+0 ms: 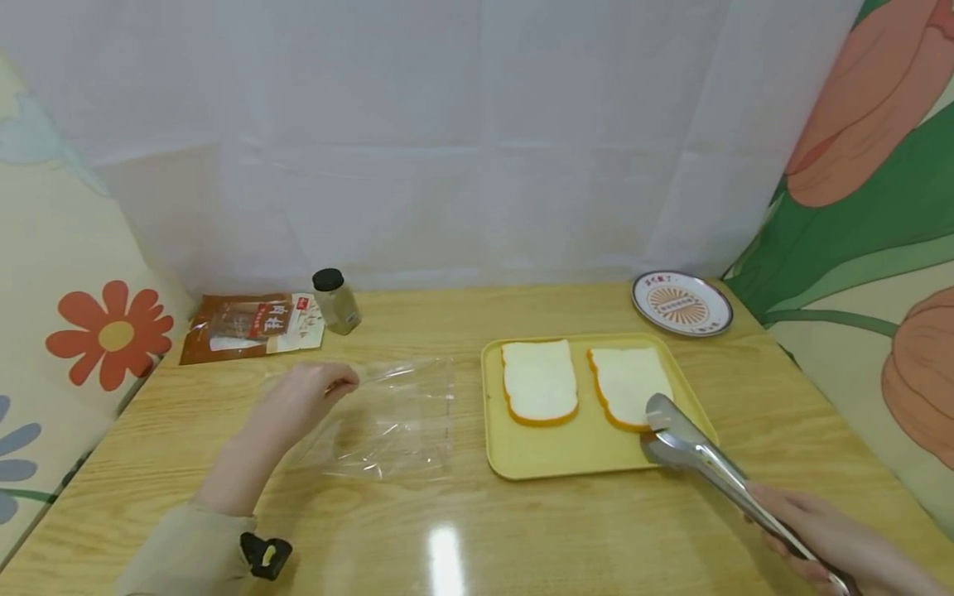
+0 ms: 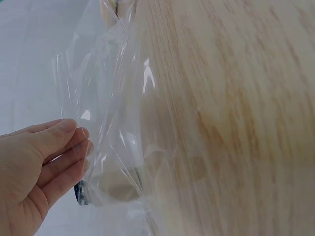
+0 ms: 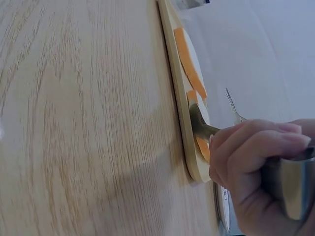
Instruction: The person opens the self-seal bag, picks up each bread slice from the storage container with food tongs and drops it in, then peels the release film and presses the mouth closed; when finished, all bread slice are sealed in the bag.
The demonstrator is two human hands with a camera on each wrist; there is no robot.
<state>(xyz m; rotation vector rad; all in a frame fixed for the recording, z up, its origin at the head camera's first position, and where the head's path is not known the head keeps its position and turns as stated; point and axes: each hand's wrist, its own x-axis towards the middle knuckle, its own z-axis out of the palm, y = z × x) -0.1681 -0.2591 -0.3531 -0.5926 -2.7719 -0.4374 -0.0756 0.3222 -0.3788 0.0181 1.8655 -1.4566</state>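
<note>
My left hand [image 1: 298, 401] pinches the edge of a clear plastic bag [image 1: 406, 426] between thumb and fingers. In the left wrist view the bag [image 2: 110, 113] hangs thin and creased from the fingertips. With my right hand [image 1: 831, 534] I grip metal tongs [image 1: 719, 470]. Their spread tips are at the near right corner of the right bread slice [image 1: 626, 379], one tip over it. A second bread slice [image 1: 540, 379] lies to its left on the yellow tray [image 1: 525, 457]. The right wrist view shows my fingers [image 3: 246, 152] curled round the tongs.
Behind the bag, at the back left, stand a spice jar [image 1: 339, 305] with a black lid and a brown and white packet [image 1: 246, 327] lying flat. A round patterned plate [image 1: 681, 304] is at the back right. A white cloth [image 1: 447, 165] hangs behind the wooden table [image 1: 358, 538].
</note>
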